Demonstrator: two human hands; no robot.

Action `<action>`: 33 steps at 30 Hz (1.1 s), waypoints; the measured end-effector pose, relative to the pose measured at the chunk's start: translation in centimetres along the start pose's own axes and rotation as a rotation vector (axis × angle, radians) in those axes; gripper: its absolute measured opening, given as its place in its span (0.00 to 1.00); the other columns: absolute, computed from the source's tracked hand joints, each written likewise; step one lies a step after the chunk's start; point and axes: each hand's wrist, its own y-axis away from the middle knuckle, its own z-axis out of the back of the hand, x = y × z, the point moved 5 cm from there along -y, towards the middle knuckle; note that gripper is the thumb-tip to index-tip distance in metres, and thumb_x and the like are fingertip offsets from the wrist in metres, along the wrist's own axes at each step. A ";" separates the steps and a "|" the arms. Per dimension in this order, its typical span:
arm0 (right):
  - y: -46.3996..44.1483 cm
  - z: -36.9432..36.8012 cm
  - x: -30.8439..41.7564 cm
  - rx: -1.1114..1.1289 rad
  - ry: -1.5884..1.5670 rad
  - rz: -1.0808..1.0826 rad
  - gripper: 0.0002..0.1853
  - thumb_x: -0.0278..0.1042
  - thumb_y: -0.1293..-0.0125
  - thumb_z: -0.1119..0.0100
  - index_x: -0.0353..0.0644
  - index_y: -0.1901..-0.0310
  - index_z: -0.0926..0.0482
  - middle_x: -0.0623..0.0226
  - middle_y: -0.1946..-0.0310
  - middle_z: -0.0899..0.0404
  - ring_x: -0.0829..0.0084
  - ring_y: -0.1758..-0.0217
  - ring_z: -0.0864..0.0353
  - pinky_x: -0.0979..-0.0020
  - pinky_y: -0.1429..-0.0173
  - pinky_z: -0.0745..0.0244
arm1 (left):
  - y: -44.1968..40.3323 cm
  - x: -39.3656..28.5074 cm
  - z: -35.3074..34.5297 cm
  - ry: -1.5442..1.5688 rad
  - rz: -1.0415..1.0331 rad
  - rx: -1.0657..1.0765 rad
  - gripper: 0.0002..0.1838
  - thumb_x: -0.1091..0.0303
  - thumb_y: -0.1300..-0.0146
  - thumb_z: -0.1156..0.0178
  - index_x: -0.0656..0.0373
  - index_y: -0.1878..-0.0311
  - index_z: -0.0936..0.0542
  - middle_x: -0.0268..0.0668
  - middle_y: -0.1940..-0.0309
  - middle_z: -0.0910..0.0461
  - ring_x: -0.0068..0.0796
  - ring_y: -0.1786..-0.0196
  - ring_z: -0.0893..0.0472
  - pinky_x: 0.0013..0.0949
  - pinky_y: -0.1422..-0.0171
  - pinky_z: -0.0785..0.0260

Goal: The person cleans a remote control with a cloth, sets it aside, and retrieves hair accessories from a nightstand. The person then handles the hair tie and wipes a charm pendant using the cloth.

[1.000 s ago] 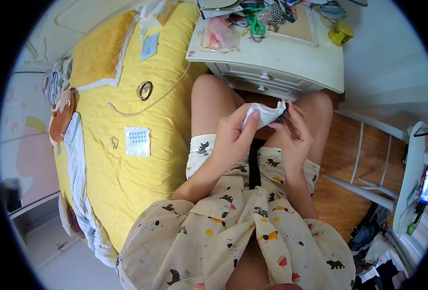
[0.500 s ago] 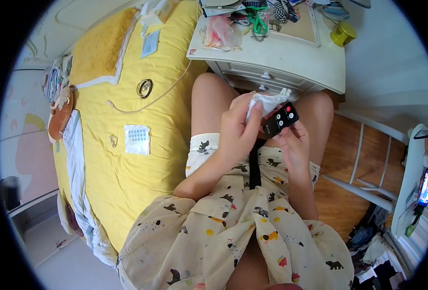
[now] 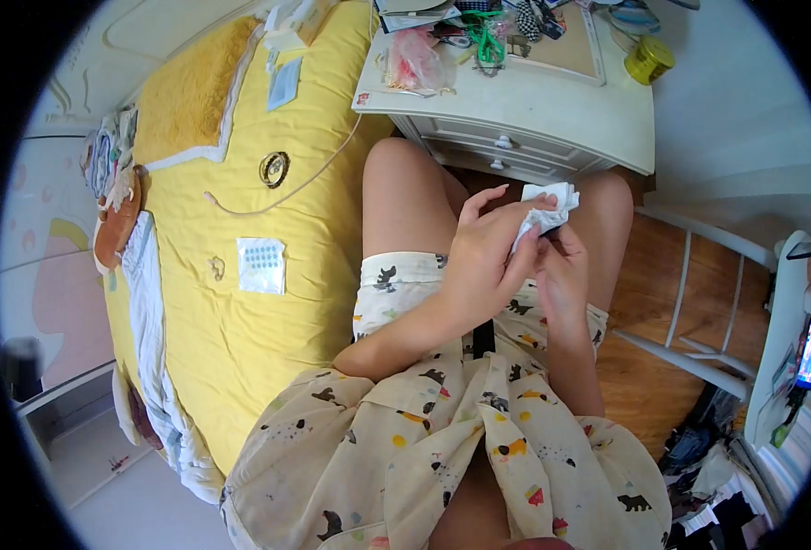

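Observation:
A crumpled white tissue (image 3: 552, 206) is pinched in my left hand (image 3: 492, 252), above my lap between the knees. My right hand (image 3: 563, 270) is just below and to the right, its fingers bent up against the tissue's underside. The tissue and my left hand cover whatever the right fingers grip; the black remote seen earlier does not show.
On the left, a yellow bed (image 3: 318, 266) bears a patterned sachet (image 3: 261, 266), a bracelet (image 3: 274, 170), a cable (image 3: 268, 211) and a blue packet (image 3: 283, 85). Ahead stands a white cabinet (image 3: 552, 119) with a yellow tin (image 3: 648, 60). A phone (image 3: 810, 353) lies far right.
My left hand has moved right with the tissue, over my right hand. The black remote, visible in the right hand half a second ago, is now hidden.

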 end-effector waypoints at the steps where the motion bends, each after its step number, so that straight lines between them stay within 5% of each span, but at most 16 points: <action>1: 0.0 -0.2 0.2 -0.042 0.029 0.010 0.17 0.16 0.40 0.45 0.34 0.48 0.24 0.67 0.57 0.20 0.76 0.54 0.21 0.75 0.49 0.25 | 0.1 -0.1 -0.1 0.001 -0.010 0.009 0.12 0.77 0.39 0.49 0.62 0.52 0.23 0.40 0.58 0.18 0.36 0.57 0.19 0.47 0.33 0.44; 7: 0.0 0.2 0.2 -0.029 0.026 0.028 0.16 0.21 0.36 0.45 0.33 0.46 0.25 0.61 0.51 0.21 0.71 0.50 0.21 0.69 0.45 0.25 | 0.4 -0.5 0.3 0.037 -0.040 0.054 0.13 0.78 0.39 0.50 0.64 0.54 0.21 0.42 0.59 0.18 0.38 0.56 0.19 0.47 0.34 0.41; 10: 0.0 -0.3 0.3 0.100 -0.113 0.042 0.18 0.27 0.35 0.43 0.33 0.44 0.27 0.57 0.48 0.23 0.66 0.47 0.22 0.64 0.43 0.25 | 0.2 -0.5 1.8 0.107 -0.028 -0.186 0.13 0.78 0.38 0.51 0.65 0.54 0.21 0.43 0.62 0.18 0.38 0.58 0.19 0.46 0.36 0.38; 14: 0.1 -1.5 0.6 0.251 -0.288 -0.040 0.22 0.32 0.34 0.42 0.32 0.41 0.31 0.52 0.46 0.24 0.59 0.44 0.23 0.57 0.43 0.23 | 0.6 1.8 1.9 0.411 0.302 -0.341 0.13 0.78 0.35 0.53 0.65 0.51 0.21 0.44 0.57 0.18 0.38 0.53 0.20 0.44 0.36 0.37; 21: 0.3 0.1 -0.9 0.231 -0.171 -0.121 0.21 0.34 0.34 0.42 0.33 0.43 0.29 0.57 0.50 0.23 0.63 0.49 0.20 0.58 0.47 0.22 | -0.7 0.8 0.9 0.103 -0.064 0.003 0.13 0.76 0.36 0.51 0.64 0.51 0.22 0.41 0.52 0.19 0.38 0.48 0.21 0.44 0.34 0.41; 26: 0.7 0.0 0.1 0.226 -0.242 -0.025 0.20 0.38 0.35 0.40 0.41 0.44 0.28 0.65 0.48 0.24 0.66 0.45 0.23 0.60 0.44 0.24 | -0.5 0.2 -0.3 0.067 -0.112 0.143 0.16 0.77 0.37 0.55 0.63 0.48 0.24 0.41 0.48 0.20 0.37 0.39 0.25 0.45 0.32 0.44; 30: 0.4 1.1 -0.2 0.064 -0.258 0.018 0.22 0.39 0.33 0.43 0.42 0.40 0.32 0.63 0.43 0.27 0.65 0.42 0.24 0.57 0.42 0.24 | -0.4 0.0 -0.4 0.087 -0.174 0.198 0.17 0.78 0.40 0.53 0.61 0.48 0.23 0.40 0.47 0.20 0.36 0.39 0.25 0.46 0.32 0.44; 33: 0.4 1.7 0.4 0.158 -0.291 0.044 0.21 0.38 0.33 0.43 0.42 0.41 0.31 0.63 0.43 0.27 0.66 0.42 0.24 0.59 0.42 0.24 | -0.1 0.4 -0.7 0.056 -0.191 0.253 0.17 0.78 0.41 0.52 0.60 0.49 0.23 0.39 0.48 0.20 0.35 0.39 0.25 0.46 0.31 0.44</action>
